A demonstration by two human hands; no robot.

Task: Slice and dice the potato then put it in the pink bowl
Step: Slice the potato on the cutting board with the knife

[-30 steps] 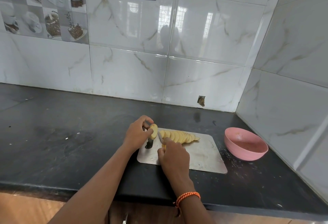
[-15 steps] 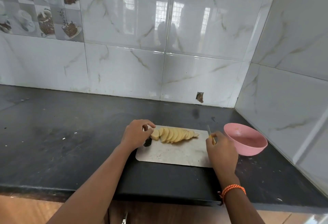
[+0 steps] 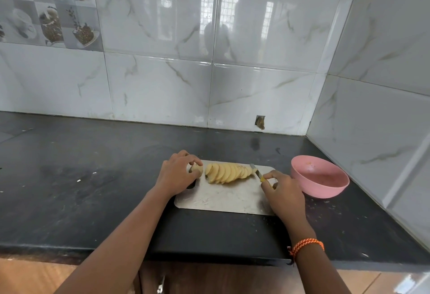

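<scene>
Potato end piece, the uncut stub, sat pinched between the curled fingers and thumb of the left hand at the far left corner of the cutting board. Just to its right, apart from the stub by a small gap, the potato slices leaned against one another in a fanned row running rightward along the far part of the board. At the right end of that row the blade tip of a knife lay close against the last slice; whether it touched could not be told. The right hand gripped the knife's yellow handle, fingers curled round it, with the hand resting over the board's right edge. An orange braided wristband circled the right wrist. The board lay flat on a black countertop, near its front edge. The pink bowl stood on the counter just right of the board, close to the right hand, with only small specks visible inside. Glossy marbled white wall tiles rose behind and to the right of the counter.
</scene>
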